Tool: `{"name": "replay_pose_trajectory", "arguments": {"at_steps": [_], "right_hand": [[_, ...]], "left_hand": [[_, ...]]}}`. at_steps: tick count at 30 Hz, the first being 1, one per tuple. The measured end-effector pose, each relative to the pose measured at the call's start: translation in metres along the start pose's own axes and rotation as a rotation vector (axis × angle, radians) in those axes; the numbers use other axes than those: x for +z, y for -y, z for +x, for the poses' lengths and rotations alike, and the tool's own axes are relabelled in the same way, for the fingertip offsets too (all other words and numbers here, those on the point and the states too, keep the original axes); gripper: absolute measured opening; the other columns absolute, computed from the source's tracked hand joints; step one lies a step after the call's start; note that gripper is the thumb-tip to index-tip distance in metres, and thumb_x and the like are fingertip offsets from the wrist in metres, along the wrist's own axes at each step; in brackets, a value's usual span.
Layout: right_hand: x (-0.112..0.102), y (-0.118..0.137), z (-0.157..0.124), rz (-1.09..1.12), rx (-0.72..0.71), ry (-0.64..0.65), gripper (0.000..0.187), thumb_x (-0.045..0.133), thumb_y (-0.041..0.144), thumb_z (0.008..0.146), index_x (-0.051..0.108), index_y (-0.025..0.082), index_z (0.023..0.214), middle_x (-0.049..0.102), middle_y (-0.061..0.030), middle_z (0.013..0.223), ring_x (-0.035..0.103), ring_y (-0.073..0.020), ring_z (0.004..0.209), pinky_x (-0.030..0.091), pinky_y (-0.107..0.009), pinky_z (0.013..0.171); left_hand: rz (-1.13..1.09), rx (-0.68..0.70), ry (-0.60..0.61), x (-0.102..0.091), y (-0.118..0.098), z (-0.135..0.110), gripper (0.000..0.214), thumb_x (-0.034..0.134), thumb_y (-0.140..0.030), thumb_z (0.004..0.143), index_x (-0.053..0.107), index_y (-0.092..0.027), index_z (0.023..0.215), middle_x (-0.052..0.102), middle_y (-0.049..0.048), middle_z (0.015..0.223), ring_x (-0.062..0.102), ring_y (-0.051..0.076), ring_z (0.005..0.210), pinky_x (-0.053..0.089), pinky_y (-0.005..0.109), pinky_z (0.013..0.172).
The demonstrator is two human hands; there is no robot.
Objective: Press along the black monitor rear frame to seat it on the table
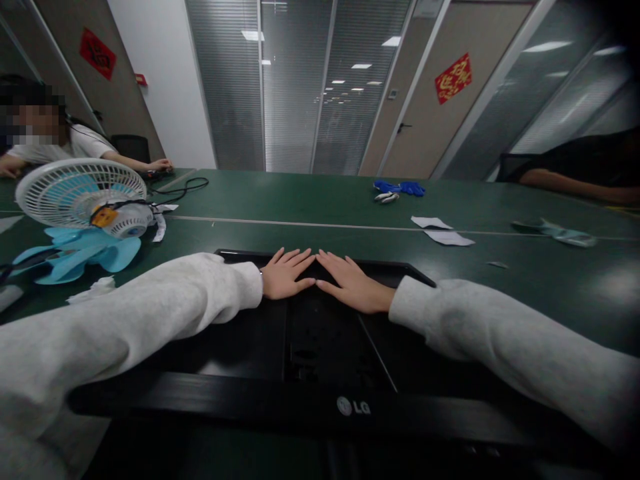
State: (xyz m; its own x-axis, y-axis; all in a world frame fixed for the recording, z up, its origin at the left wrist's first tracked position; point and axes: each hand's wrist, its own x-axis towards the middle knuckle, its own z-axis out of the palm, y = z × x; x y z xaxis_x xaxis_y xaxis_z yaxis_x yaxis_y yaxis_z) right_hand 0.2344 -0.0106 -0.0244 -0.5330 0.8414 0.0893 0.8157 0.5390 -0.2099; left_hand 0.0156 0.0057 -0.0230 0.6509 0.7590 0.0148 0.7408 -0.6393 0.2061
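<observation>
Resting left hand [284,275] and right hand [356,287] palm-down on black LG shell [325,333], with slightly spread fingers [301,287] pinching nothing; might flex or skid it by leaning hard.

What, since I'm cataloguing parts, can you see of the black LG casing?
The black casing is broad and looks like plastic, shiny in patches. Its near bar carries a pale LG logo, upright to the wearer. Beyond that is a dark inner area with a thin slanting line. It is at the green table; whether it lies flat is unclear. The left hand and right hand rest palm-down over its far part.
</observation>
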Motion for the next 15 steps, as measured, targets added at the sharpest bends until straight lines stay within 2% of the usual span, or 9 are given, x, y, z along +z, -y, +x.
{"name": "replay_pose_trajectory", "arguments": {"at_steps": [9,12,15], "right_hand": [[-0.007,0.001,0.001,-0.004,-0.013,0.030,0.053,0.055,0.047,0.094,0.048,0.019,0.138,0.041,-0.0126,0.146,0.042,-0.0272,0.132,0.037,-0.055,0.111],[-0.018,-0.002,0.000,0.001,-0.047,0.113,0.053,0.056,0.048,0.094,0.048,0.019,0.139,0.040,-0.0127,0.146,0.042,-0.0275,0.133,0.036,-0.055,0.111],[-0.038,-0.004,-0.012,0.012,-0.073,0.249,0.054,0.055,0.049,0.095,0.048,0.020,0.139,0.040,-0.0129,0.147,0.041,-0.0273,0.134,0.035,-0.055,0.112]], "left_hand": [[-0.020,0.009,-0.011,-0.006,0.000,-0.001,0.055,0.057,-0.045,0.098,0.041,-0.024,0.147,0.031,0.0113,0.159,0.033,0.035,0.144,0.024,0.063,0.117],[-0.016,0.007,-0.011,-0.010,-0.001,-0.004,0.055,0.058,-0.043,0.098,0.042,-0.023,0.146,0.031,0.0116,0.159,0.034,0.035,0.143,0.027,0.063,0.115],[-0.010,0.008,0.036,-0.017,0.000,-0.014,0.054,0.058,-0.043,0.098,0.042,-0.023,0.146,0.031,0.0120,0.159,0.034,0.035,0.143,0.028,0.063,0.115]]}}
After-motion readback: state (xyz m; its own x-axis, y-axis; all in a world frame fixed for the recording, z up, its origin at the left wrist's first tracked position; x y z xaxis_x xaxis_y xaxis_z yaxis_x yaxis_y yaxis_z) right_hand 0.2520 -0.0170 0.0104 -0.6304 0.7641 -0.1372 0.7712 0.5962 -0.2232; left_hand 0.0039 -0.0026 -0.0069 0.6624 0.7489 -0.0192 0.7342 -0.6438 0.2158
